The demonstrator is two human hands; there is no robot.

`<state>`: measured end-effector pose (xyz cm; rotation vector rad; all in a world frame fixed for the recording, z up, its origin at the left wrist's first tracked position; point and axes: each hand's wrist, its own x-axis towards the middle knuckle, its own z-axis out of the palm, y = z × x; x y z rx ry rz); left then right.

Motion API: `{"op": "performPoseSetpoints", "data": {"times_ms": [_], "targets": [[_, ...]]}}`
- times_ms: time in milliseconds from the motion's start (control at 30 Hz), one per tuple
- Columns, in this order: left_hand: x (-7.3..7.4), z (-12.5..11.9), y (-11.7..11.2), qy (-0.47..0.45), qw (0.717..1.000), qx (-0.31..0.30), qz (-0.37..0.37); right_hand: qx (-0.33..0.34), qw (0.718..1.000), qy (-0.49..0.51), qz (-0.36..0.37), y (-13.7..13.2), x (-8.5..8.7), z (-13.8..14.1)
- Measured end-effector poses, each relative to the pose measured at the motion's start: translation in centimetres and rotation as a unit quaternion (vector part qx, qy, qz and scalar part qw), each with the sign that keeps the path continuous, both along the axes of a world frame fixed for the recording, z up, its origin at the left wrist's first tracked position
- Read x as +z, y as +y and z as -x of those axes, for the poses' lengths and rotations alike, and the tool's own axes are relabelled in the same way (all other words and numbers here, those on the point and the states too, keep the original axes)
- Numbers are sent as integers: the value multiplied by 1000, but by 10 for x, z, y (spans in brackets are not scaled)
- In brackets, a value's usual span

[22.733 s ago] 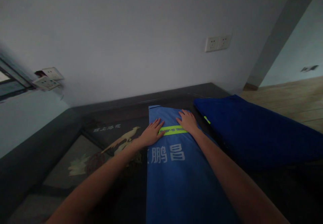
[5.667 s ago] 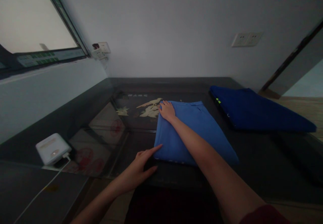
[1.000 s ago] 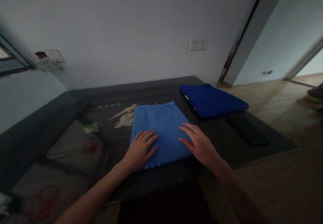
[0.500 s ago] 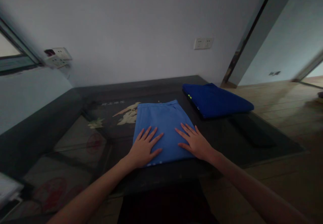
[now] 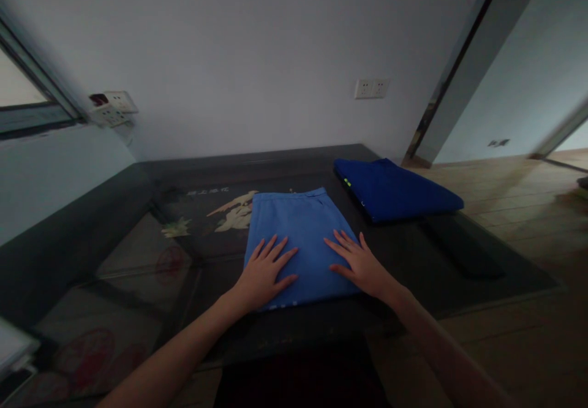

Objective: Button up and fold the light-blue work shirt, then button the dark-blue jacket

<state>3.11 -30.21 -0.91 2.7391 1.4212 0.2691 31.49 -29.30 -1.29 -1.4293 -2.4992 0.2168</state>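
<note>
One camera, worn on the head, looks forward and down from the near side of the table (image 5: 395, 261), facing the pale wall (image 5: 239, 59) beyond it. It sits fairly close: the forearms (image 5: 184, 350) rise from the bottom edge, with the left hand (image 5: 261, 276) and right hand (image 5: 365, 268) below centre. The wide view reaches a window (image 5: 21, 80) at left and wooden floor (image 5: 496, 184) at right.

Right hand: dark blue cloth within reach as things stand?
Probably yes: the right hand lies spread on the light blue cloth, and no object shows between it and the dark blue cloth, further back to the right.
</note>
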Motion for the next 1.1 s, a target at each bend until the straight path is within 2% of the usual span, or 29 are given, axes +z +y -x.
{"op": "performPoseSetpoints", "data": {"times_ms": [167, 267, 333, 467, 633, 933, 1100], "targets": [[13, 7, 6, -99, 995, 17, 13, -53, 991, 100, -75, 4, 27, 5], [9, 13, 12, -96, 994, 39, -22, -23, 991, 93, -96, 10, 37, 22], [3, 17, 15, -64, 996, 52, -38, 5, 995, 53, -78, 15, 35, 34], [-12, 20, 18, -19, 996, 69, -51, 11, 999, -20, -25, 27, 13, 42], [-17, 16, 16, -3, 994, 78, -77, 11, 999, -21, -26, 30, -5, 37], [-12, 15, 13, -16, 994, 88, -66, 32, 994, 46, -99, 20, -3, 35], [7, 18, 10, -52, 992, 79, -78, 41, 990, 96, -96, 15, 14, 25]]}}
